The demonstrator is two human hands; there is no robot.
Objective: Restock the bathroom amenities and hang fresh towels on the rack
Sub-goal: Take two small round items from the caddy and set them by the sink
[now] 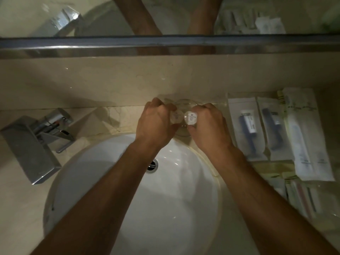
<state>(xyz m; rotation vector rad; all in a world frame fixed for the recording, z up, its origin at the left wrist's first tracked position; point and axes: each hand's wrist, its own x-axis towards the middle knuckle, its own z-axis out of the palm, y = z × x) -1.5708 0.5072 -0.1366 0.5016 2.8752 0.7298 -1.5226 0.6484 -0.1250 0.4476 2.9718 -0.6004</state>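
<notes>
Sink: the white basin (128, 190) lies right below me, and both my forearms cross over it toward the back of the counter.
Step in hand: I judge this is the amenities half of the job, setting small toiletries out behind the basin; I see no towels or rack here.
Left hand (156, 124): curled, fingers closed around a small round capped bottle (177, 116), its printed top facing up at me.
Right hand (209, 126): curled the same way, pinching a second round capped bottle (191, 117); the two caps sit just beside each other, nearly touching.
Glass dish (184, 105): a clear round dish or tumbler rests on the counter just under and behind the bottles; I cannot tell whether the bottles already stand in it.
Sealed packets (257, 126): toothbrush and razor kits lie in a row to my right, already laid out.
Faucet (36, 140): chrome, off to my left, well apart from my hands.
Next move: probably seat both bottles upright, labels aligned, then let go gently so neither tips.
Mirror (165, 15): farthest off, above a metal ledge, reflecting my arms.
</notes>
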